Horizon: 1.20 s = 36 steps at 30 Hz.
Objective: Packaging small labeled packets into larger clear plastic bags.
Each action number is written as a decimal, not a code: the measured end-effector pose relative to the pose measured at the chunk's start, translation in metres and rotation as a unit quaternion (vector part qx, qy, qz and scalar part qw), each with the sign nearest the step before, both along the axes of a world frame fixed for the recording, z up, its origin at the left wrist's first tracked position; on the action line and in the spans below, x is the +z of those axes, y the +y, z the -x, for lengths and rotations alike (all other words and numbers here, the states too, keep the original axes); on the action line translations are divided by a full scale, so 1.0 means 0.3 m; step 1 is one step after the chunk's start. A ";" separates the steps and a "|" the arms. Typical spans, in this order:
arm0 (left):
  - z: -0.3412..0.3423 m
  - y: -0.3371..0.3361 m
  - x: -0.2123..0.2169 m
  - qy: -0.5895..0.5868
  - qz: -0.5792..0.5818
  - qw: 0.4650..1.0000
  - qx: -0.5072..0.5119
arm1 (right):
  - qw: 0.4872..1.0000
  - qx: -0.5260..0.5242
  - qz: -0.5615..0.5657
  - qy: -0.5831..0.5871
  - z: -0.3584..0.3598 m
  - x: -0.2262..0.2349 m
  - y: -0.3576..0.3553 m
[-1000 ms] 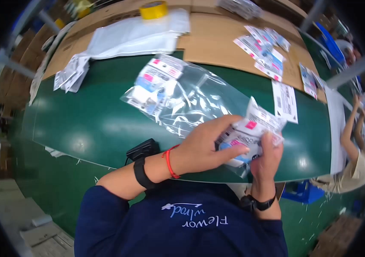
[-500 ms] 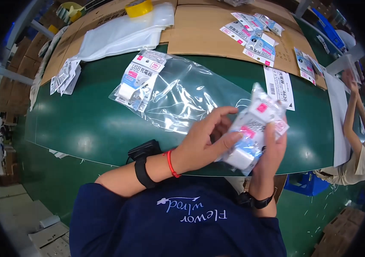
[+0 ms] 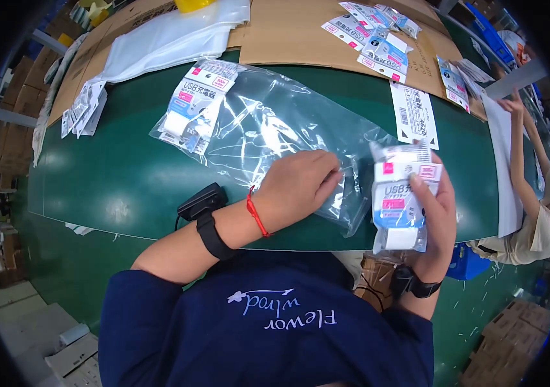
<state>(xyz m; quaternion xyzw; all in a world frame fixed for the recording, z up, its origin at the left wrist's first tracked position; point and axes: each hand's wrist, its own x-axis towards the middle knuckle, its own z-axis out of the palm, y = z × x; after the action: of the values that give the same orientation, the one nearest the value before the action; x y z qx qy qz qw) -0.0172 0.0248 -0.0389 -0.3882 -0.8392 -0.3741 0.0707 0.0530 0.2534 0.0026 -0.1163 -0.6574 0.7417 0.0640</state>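
Our right hand [image 3: 441, 209] holds a white packet [image 3: 396, 205]. Our left hand [image 3: 295, 188] curls over a clear bag [image 3: 268, 122]; its grip we cannot tell.

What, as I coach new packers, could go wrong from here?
The white-and-blue packet might slip: only the right hand holds it, and in this view its lower end reaches past the green table's near edge. The clear bag lies loose and wrinkled, so the left hand at it could drag or crease it.
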 end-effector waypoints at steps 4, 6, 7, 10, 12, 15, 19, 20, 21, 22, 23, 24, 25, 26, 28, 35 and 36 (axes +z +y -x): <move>-0.017 -0.013 0.028 0.010 -0.053 0.999 0.001 | 0.973 0.206 -0.079 -0.075 0.023 0.000 0.014; -0.020 -0.019 0.039 0.066 -0.053 0.996 -0.018 | 0.953 0.266 -0.087 -0.113 0.056 0.000 -0.011; -0.023 -0.022 0.046 0.066 -0.054 0.996 -0.017 | 0.942 0.295 -0.091 -0.132 0.072 0.000 -0.018; -0.038 -0.029 0.068 0.118 -0.029 0.992 -0.037 | 0.953 0.251 -0.065 -0.158 0.118 -0.011 -0.011; -0.037 -0.031 0.064 0.119 -0.030 0.992 -0.038 | 0.957 0.227 -0.053 -0.171 0.127 -0.015 -0.017; -0.041 -0.029 0.064 0.118 -0.029 0.992 -0.041 | 0.954 0.248 -0.072 -0.152 0.127 -0.018 -0.028; -0.049 -0.029 0.073 0.086 -0.042 0.994 -0.046 | 0.929 0.328 -0.081 -0.150 0.145 0.010 -0.022; -0.048 -0.035 0.073 0.091 -0.045 0.994 -0.047 | 0.929 0.327 -0.082 -0.151 0.149 0.018 -0.018; -0.047 -0.040 0.071 0.096 -0.047 0.993 -0.047 | 0.938 0.295 -0.081 -0.162 0.153 0.026 -0.013; -0.047 -0.045 0.069 0.101 -0.049 0.993 -0.047 | 0.946 0.263 -0.079 -0.173 0.156 0.033 -0.010; -0.048 -0.048 0.067 0.100 -0.051 0.993 -0.046 | 0.952 0.231 -0.078 -0.184 0.160 0.036 -0.012; -0.052 -0.044 0.065 0.096 -0.049 0.993 -0.046 | 0.952 0.231 -0.081 -0.186 0.157 0.035 -0.018; -0.056 -0.040 0.066 0.092 -0.048 0.994 -0.046 | 0.947 0.255 -0.085 -0.174 0.150 0.025 -0.030; -0.059 -0.037 0.066 0.088 -0.047 0.994 -0.046 | 0.943 0.278 -0.090 -0.162 0.144 0.013 -0.042; -0.063 -0.035 0.069 0.083 -0.052 0.994 -0.051 | 0.936 0.304 -0.096 -0.151 0.149 -0.002 -0.050; -0.088 -0.055 0.110 0.066 -0.045 0.993 -0.085 | 0.945 0.296 0.026 -0.134 0.202 -0.033 -0.085; -0.088 -0.054 0.113 0.076 -0.050 0.992 -0.086 | 0.945 0.299 0.024 -0.134 0.208 -0.042 -0.082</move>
<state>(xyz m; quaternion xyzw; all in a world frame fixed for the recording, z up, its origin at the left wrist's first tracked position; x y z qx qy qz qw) 0.0093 0.0086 -0.0051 -0.4824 -0.7751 -0.3897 0.1208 -0.0093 0.2288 -0.0101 -0.0144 -0.6465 0.7200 -0.2518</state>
